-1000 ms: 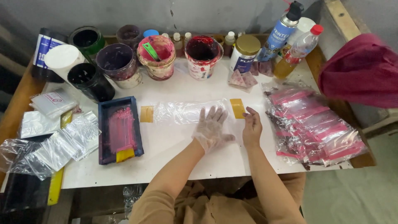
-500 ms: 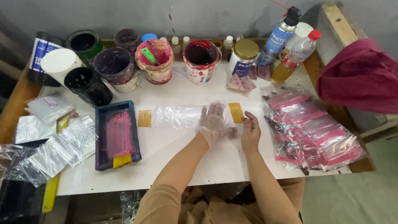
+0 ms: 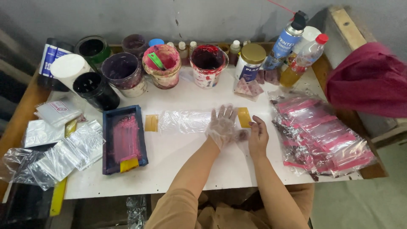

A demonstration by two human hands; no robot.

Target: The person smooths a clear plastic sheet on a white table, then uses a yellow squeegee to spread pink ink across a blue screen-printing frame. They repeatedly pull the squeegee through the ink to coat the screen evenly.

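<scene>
Two hands are seen at the middle of a white table (image 3: pixel 203 169). The left hand (image 3: pixel 221 126), covered by a thin clear glove, is laid flat with fingers spread on the right end of a clear plastic bag (image 3: pixel 186 121); nothing is gripped by it. The right hand (image 3: pixel 257 136), bare, is loosely curled, and its fingertips are set at the edge of a yellow tape strip (image 3: pixel 243 117) that lies just right of the gloved hand at the bag's right end. The bag is stretched flat across the table centre, with a second yellow strip (image 3: pixel 151 123) at its left end. Just left of that, a dark blue tray (image 3: pixel 109 140) smeared with pink ink is placed, and a small yellow scraper (image 3: pixel 129 163) is rested at its near end. Clear bags (image 3: pixel 63 152) are heaped at the left edge. A stack of pink-printed bags (image 3: pixel 322 135) is piled to the right, near the right hand but apart from it. Along the back, several ink tubs are ranged: a black one (image 3: pixel 95 90), a purple one (image 3: pixel 124 73), a pink one (image 3: pixel 161 65) and a red one (image 3: pixel 207 64), beside a gold-lidded jar (image 3: pixel 251 61), a blue spray can (image 3: pixel 286 40) and a red-capped bottle (image 3: pixel 303 59). A maroon cloth (image 3: pixel 373 80) is draped at the far right.
</scene>
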